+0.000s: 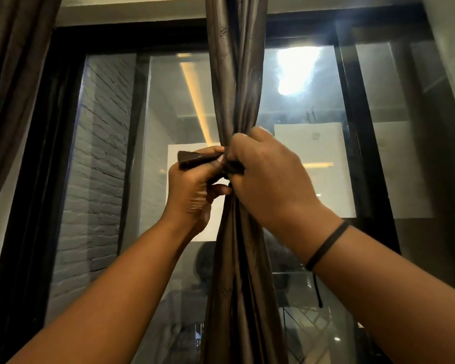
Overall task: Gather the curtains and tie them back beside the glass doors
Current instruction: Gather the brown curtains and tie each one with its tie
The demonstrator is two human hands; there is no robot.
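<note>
A brown satin curtain [234, 74] hangs gathered into a narrow bundle in front of the glass doors [313, 114], pinched in at hand height. My left hand [192, 190] pinches the free end of a dark fabric tie-back strip [197, 160] that sticks out to the left. My right hand [268, 174] grips the gathered curtain and the tie-back where it wraps the bundle; its fingers are hidden behind the fabric. A second brown curtain [13, 74] hangs at the far left.
The black door frame [363, 153] runs vertically just right of my right hand, and another black frame post [37, 179] stands at the left. A grey brick wall [100, 153] shows through the glass. A black band is on my right wrist [326, 248].
</note>
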